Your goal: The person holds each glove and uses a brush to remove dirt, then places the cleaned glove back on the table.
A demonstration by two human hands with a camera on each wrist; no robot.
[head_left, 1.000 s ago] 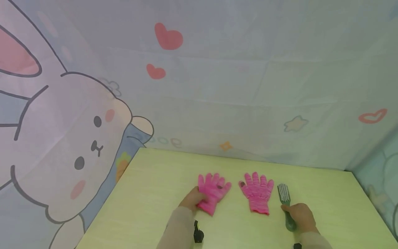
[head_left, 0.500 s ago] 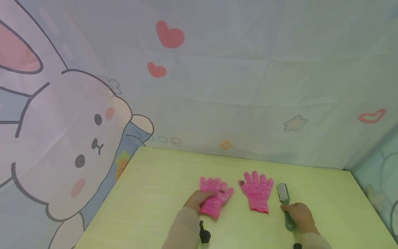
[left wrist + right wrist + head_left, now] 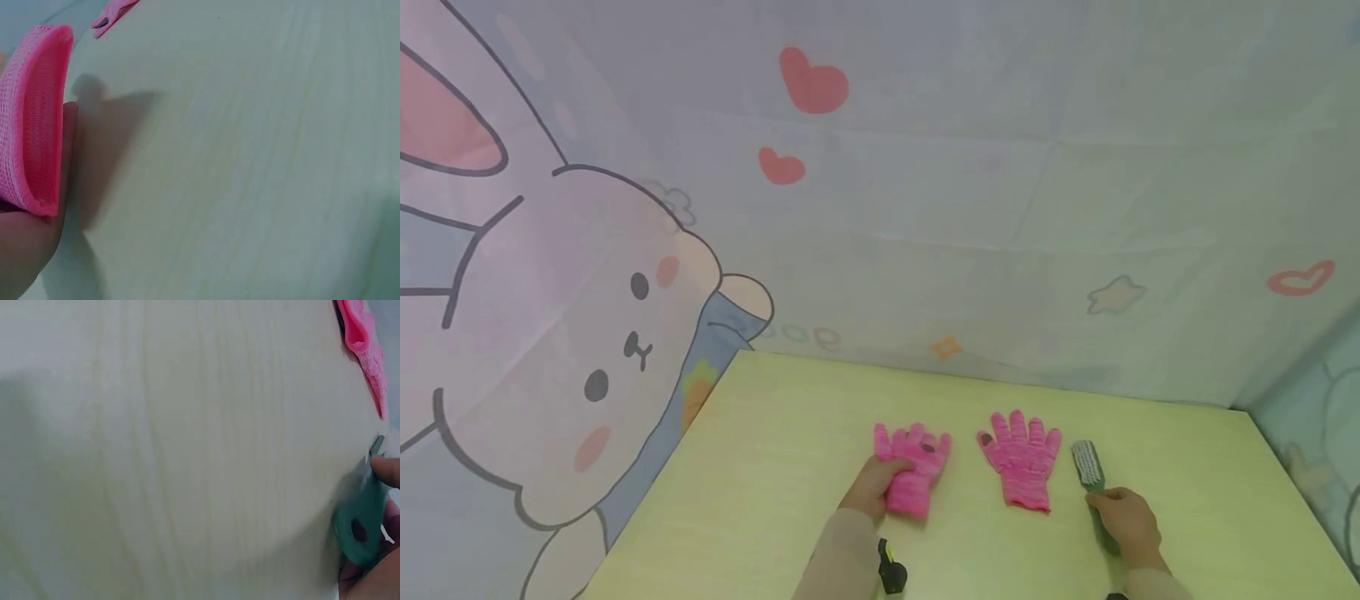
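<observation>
My left hand (image 3: 874,487) grips a pink knitted glove (image 3: 913,483), the thumb lying across its palm side. In the left wrist view the cuff (image 3: 44,125) gapes toward the camera, with a finger behind it and a shadow on the table beside it. A second pink glove (image 3: 1026,467) lies flat on the table, fingers pointing away. My right hand (image 3: 1126,521) holds a green-handled brush (image 3: 1087,464), thumb on top, its pale bristles facing up. In the right wrist view, a hole shows at the end of the brush handle (image 3: 350,534).
The pale yellow table (image 3: 790,417) ends at a printed cloth backdrop (image 3: 970,208) with a rabbit and hearts. A small black device (image 3: 892,573) sits by the left wrist.
The left thumb has come farther over the glove, which shifted right and nearer, then slightly back left. The brush has moved and turned slightly in the right hand.
</observation>
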